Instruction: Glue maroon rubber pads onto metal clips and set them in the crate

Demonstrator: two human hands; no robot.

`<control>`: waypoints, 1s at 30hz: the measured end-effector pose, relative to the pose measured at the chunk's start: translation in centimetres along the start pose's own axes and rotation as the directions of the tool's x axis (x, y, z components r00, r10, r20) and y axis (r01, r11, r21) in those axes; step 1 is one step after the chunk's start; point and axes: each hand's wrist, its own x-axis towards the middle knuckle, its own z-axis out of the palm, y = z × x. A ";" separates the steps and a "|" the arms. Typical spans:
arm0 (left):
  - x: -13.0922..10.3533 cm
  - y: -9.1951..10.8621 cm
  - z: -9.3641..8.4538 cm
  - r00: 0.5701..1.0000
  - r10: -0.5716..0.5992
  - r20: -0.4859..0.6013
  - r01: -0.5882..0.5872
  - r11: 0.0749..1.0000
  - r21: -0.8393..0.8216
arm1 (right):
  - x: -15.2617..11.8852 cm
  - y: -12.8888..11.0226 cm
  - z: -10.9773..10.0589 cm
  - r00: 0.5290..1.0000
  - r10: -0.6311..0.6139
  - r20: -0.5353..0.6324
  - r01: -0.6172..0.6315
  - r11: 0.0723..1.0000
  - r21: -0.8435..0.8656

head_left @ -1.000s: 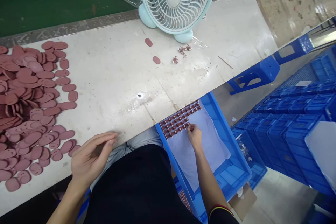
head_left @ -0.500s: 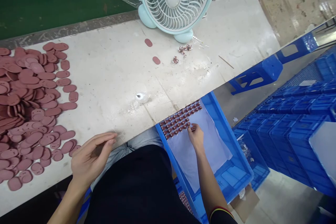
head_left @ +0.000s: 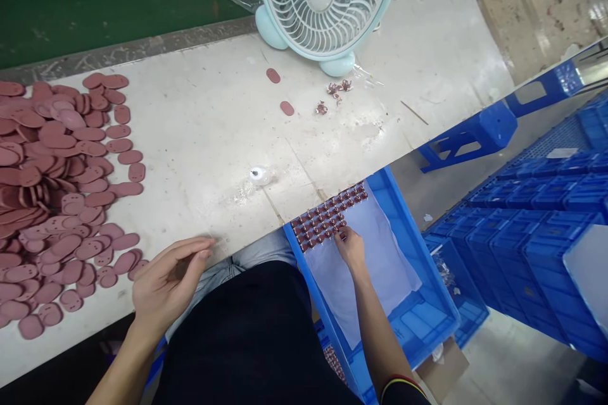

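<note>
My right hand (head_left: 350, 248) is inside a blue crate (head_left: 406, 237), its thumb and fingers pinched on a small brown piece (head_left: 342, 233) at the end of a row. Fingertips partly cover that piece. Several rows of small brown pieces with light edges (head_left: 316, 224) lie on a white sheet (head_left: 361, 291) in the crate. At the table's front edge my left hand (head_left: 166, 278) hovers or rests, fingers stretched and thumb apart, holding nothing. A small white bottle with a dark tip (head_left: 259, 176) lies beyond it.
A large pile of reddish-brown oval discs (head_left: 61, 183) covers the left of the white table (head_left: 204, 120). A light-blue fan (head_left: 327, 6) stands at the back. Two loose discs (head_left: 287, 108) and several brown bits (head_left: 335, 88) lie before it. Blue crates (head_left: 517, 266) are stacked right.
My right hand has moved slightly left, its fingertips now against the end of the row. The left hand keeps its pose. The view has shifted a little.
</note>
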 end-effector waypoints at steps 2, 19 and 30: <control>0.1 0.1 0.0 1.000 -0.007 -0.016 0.006 0.998 -0.057 | 0.0 0.0 0.0 1.000 0.002 0.004 -0.002 1.000 -0.002; 0.0 0.2 0.0 1.000 -0.018 -0.010 0.017 0.997 -0.072 | -0.2 -0.6 -0.7 0.999 0.044 -0.022 -0.042 0.996 0.072; 0.4 0.1 1.1 0.999 0.032 0.035 -0.024 0.980 -0.195 | -4.1 -7.2 -9.2 0.947 -0.176 -0.269 0.237 0.948 0.211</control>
